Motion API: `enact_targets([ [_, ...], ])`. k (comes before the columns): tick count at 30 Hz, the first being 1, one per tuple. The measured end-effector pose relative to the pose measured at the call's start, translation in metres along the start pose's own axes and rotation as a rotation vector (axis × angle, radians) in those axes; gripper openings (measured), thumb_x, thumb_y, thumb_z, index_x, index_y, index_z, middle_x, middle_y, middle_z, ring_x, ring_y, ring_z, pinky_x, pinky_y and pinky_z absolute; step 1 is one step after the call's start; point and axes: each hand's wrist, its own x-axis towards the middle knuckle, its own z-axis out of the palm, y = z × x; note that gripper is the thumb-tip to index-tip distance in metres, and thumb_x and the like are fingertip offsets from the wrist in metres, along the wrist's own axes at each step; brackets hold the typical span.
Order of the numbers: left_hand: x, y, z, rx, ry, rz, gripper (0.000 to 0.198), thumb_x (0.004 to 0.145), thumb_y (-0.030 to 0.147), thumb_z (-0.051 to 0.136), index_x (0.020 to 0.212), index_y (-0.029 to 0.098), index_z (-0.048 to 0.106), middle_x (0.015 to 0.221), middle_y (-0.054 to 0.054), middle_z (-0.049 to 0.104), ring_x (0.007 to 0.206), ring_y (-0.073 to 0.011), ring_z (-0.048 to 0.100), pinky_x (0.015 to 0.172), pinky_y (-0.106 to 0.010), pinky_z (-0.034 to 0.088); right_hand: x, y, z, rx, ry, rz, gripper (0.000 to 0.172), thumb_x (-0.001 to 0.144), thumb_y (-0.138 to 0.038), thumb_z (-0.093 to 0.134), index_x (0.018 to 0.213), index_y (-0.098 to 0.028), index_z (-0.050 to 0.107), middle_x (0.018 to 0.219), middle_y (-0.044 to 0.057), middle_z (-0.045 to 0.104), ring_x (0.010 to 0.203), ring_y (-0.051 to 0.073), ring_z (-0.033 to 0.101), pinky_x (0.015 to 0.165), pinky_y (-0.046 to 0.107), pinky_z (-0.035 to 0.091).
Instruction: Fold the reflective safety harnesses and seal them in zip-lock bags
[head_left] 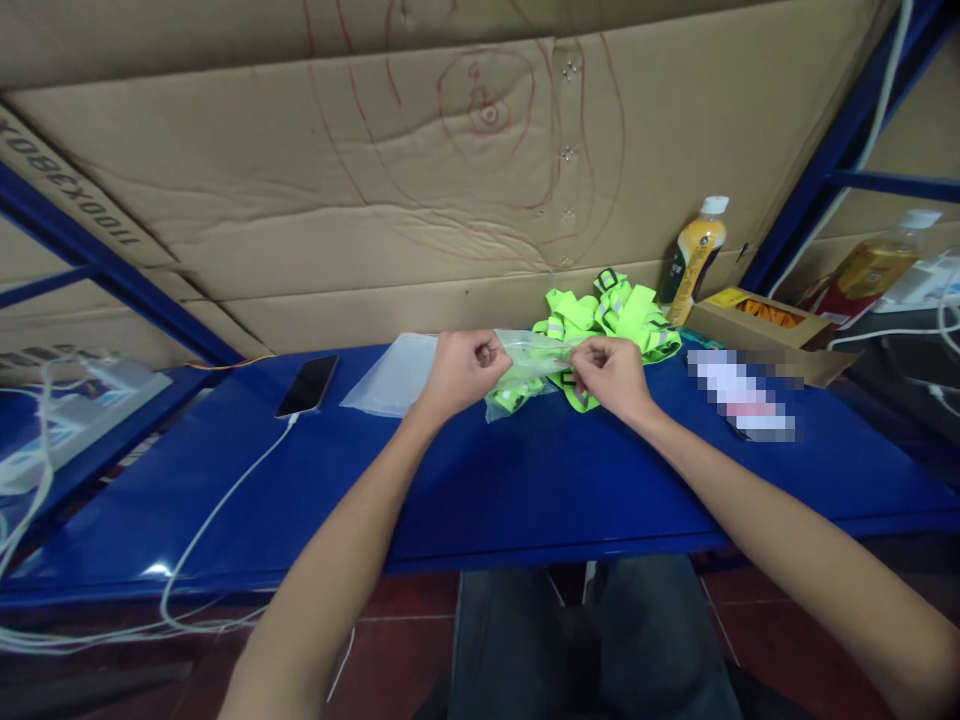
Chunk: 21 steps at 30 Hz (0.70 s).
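Note:
My left hand (466,368) is closed on a clear plastic bag (532,352), which stretches across to my right hand (609,372). The fingers of my right hand pinch the bag's other end. Part of a neon-yellow reflective strap (510,396) shows in or behind the clear plastic, below and between the hands; I cannot tell which. Behind my right hand lies a heap of neon-yellow reflective straps (630,310) with black buckles. Flat translucent bags (394,375) rest on the blue table to the left of my left hand.
A phone (308,386) on a white cable lies on the blue table (525,490) at left. At right stand a yellow drink bottle (697,262), an open cardboard box (761,322) and a blurred-out item (746,395). A cardboard wall (315,180) closes off the back.

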Motion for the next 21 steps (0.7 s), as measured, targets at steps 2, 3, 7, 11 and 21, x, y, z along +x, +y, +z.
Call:
enact_targets([
  [2, -0.001, 0.006, -0.003, -0.029, 0.024, 0.013, 0.012, 0.073, 0.023, 0.059, 0.062, 0.017, 0.058, 0.057, 0.003, 0.054, 0.056, -0.011, 0.045, 0.057, -0.025, 0.034, -0.001, -0.002, 0.002, -0.004, 0.001, 0.014, 0.021, 0.077, -0.034, 0.077, 0.069, -0.019, 0.066, 0.055, 0.001, 0.067, 0.04, 0.014, 0.059, 0.042, 0.025, 0.046],
  [3, -0.002, 0.011, -0.002, -0.084, 0.003, 0.022, 0.012, 0.075, 0.023, 0.058, 0.064, 0.017, 0.06, 0.059, 0.002, 0.055, 0.057, -0.0113, 0.047, 0.058, -0.025, 0.036, -0.003, -0.004, 0.004, 0.006, -0.032, 0.026, 0.022, 0.077, -0.037, 0.08, 0.076, -0.019, 0.068, 0.058, 0.001, 0.069, 0.041, 0.015, 0.06, 0.041, 0.025, 0.046],
  [7, -0.011, 0.032, 0.01, -0.249, -0.261, 0.071, 0.016, 0.082, 0.023, 0.058, 0.071, 0.017, 0.066, 0.064, 0.002, 0.06, 0.061, -0.0114, 0.051, 0.059, -0.024, 0.039, -0.01, -0.006, 0.014, -0.109, -0.224, -0.002, 0.018, 0.081, -0.036, 0.078, 0.079, -0.02, 0.068, 0.058, 0.0, 0.07, 0.044, 0.016, 0.064, 0.044, 0.025, 0.047],
  [11, -0.019, 0.038, 0.015, -0.149, -0.118, 0.045, 0.018, 0.077, 0.02, 0.06, 0.06, 0.018, 0.057, 0.053, 0.005, 0.047, 0.052, -0.0093, 0.04, 0.053, -0.025, 0.031, -0.008, 0.001, 0.009, -0.268, -0.204, -0.032, 0.022, 0.088, -0.021, 0.061, 0.066, -0.02, 0.059, 0.051, -0.001, 0.065, 0.041, 0.014, 0.061, 0.046, 0.024, 0.045],
  [21, -0.007, 0.028, -0.004, 0.402, -0.028, 0.503, 0.107, 0.072, 0.072, 0.087, 0.155, 0.019, 0.045, 0.16, -0.024, 0.048, 0.15, -0.0438, 0.042, 0.125, -0.06, 0.033, 0.0, -0.006, -0.003, -0.096, -0.149, -0.103, 0.046, 0.095, -0.051, 0.065, 0.061, -0.021, 0.056, 0.05, -0.001, 0.058, 0.04, 0.011, 0.05, 0.046, 0.026, 0.039],
])
